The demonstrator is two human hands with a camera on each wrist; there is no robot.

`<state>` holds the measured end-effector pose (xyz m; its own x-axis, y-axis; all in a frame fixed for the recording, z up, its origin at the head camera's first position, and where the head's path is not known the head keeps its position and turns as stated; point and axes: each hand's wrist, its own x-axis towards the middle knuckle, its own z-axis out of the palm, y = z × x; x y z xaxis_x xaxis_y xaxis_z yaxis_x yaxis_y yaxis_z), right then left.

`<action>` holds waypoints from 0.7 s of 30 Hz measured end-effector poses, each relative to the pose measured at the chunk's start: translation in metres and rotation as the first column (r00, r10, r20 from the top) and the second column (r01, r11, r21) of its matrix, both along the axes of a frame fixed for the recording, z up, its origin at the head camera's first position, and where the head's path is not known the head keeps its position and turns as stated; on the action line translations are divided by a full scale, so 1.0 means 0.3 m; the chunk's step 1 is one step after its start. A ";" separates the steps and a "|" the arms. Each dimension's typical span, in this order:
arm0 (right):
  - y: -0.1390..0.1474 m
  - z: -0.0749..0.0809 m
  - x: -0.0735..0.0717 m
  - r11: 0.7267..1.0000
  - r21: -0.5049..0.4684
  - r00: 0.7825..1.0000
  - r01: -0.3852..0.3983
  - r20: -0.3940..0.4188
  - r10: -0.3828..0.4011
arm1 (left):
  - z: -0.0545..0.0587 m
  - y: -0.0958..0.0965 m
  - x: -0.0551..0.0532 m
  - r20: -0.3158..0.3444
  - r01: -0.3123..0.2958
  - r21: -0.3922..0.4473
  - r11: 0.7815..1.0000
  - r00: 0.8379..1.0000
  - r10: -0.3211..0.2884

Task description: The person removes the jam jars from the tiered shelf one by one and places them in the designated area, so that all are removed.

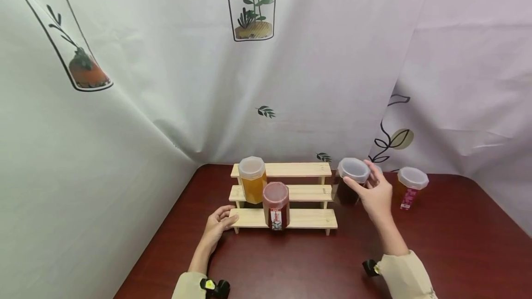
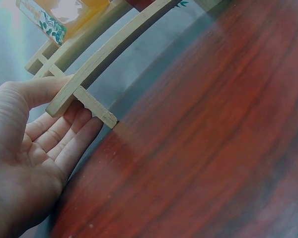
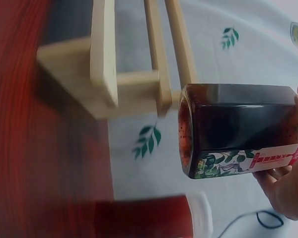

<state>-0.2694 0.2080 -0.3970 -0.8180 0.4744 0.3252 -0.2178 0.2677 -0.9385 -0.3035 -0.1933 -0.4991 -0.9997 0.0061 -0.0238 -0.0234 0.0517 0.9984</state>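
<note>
While gripping the wooden stand (image 1: 305, 170) by the left end of its lowest step (image 1: 309, 218) with the left hand (image 1: 217, 225), pinches the dark jar (image 1: 346, 194) near its lid (image 1: 354, 168) in the right hand (image 1: 377, 197), the nearer one: off the table (image 1: 287, 264), just right of the stand, left of that hand, with its long axis roughly upright.

Dark jar (image 3: 243, 124): pink-banded label (image 3: 268, 158), lettering blurred. Red jar (image 1: 276, 202) label (image 1: 276, 218), far-right jar (image 1: 411, 181) label (image 1: 408, 198): too small to read.

Pale plant-printed sheeting (image 1: 332, 68), apparently fabric, hangs behind and beside a reddish-brown wood-grained table (image 1: 299, 262).
</note>
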 end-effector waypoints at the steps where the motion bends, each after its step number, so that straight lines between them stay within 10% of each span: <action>1: 0.011 -0.002 0.007 1.000 0.005 1.000 0.011 0.008 -0.011 | -0.001 0.000 0.001 -0.001 0.000 0.000 1.000 1.000 0.000; 21: 0.135 -0.090 0.071 0.985 -0.061 0.979 0.160 0.137 -0.151 | -0.004 0.001 0.001 -0.002 0.000 0.005 1.000 1.000 0.000</action>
